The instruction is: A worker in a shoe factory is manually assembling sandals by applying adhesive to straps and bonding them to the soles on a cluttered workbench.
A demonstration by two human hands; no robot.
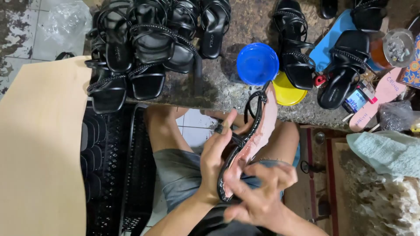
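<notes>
While both hands grip the sandal [251, 131] over the lap, left hand [216, 159] wrapped along its edge and right hand [258, 196] pinching the heel end, glossy wet glue could smear fingers. Beyond its toe, bench edge [210, 102] and blue bowl [257, 63] crowd close; lap-side room stays open.

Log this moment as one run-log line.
left hand: grips black strappy sandal, sole side up | right hand: presses sandal's heel end | nearby: blue bowl, yellow lid, finished sandals on workbench
</notes>
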